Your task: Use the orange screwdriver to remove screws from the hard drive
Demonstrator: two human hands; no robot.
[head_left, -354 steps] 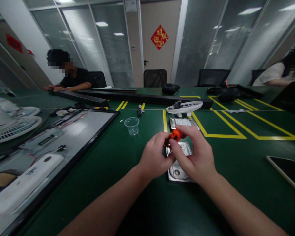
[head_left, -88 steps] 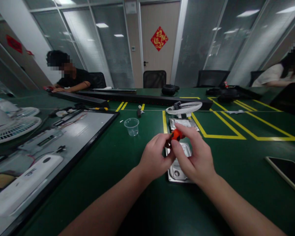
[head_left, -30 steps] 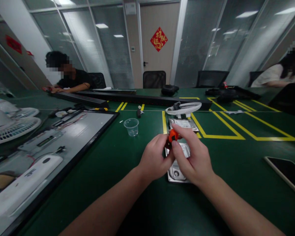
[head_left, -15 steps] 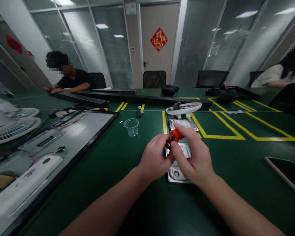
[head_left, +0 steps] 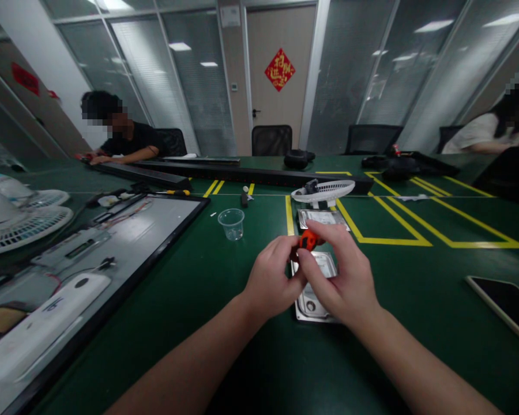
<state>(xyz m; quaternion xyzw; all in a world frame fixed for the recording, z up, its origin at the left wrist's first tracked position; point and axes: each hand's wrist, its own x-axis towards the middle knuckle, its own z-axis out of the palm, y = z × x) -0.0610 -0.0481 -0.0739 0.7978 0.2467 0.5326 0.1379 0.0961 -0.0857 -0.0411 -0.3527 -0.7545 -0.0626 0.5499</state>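
Both my hands meet above a silver hard drive [head_left: 315, 300] lying on the green table. My right hand [head_left: 343, 276] is closed round an orange-handled screwdriver [head_left: 307, 239] that stands upright over the drive. Fingers of my left hand [head_left: 272, 276] pinch the lower part of the tool close to the drive's near-left corner. The tool's tip is hidden behind my fingers. A second hard drive [head_left: 322, 218] lies just beyond the first.
A clear plastic cup [head_left: 232, 222] stands to the left. A white fan grille [head_left: 324, 189] sits behind the drives. A large framed panel with parts [head_left: 90, 248] fills the left side. A dark tablet [head_left: 508, 302] lies at right. Two people sit at the far side.
My hands stay over the drive. The orange handle shifts slightly between my fingers, as if turned. Nothing else on the table has moved.
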